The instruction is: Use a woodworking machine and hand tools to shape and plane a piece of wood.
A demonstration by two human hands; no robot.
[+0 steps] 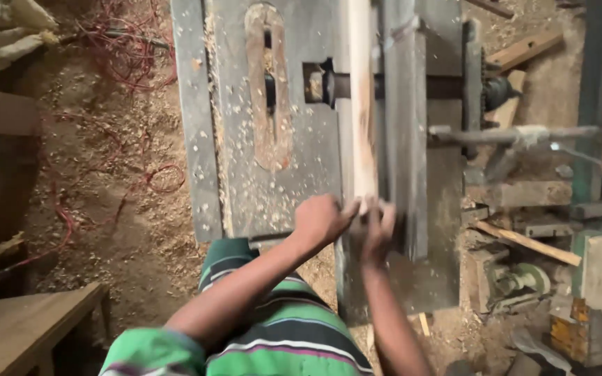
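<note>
A grey metal machine table (273, 167), dusted with wood shavings, filled the middle of the view from above. Everything else is placed against it. To its left lay a sawdust-covered floor (106, 174) with loops of red wire (165, 177) strewn across it. To its right stood a clutter of machine parts, a metal rod (510, 134) and wooden offcuts (524, 240). Set into the table's left half was a long rust-coloured slot plate (269, 90). Along the table's right side ran an upright grey fence (405, 139). A long pale wooden strip (362, 111) lay lengthwise on the table, pressed against the fence's left face, its near end at the table's near edge. The person's left hand (323, 219) was curled closed around the strip's near end from the left. The right hand (377, 233) met the same end from the right, fingers wrapped about it, though motion blur hid the exact grip. At the table's near edge showed the person's green striped shirt (280, 334).
</note>
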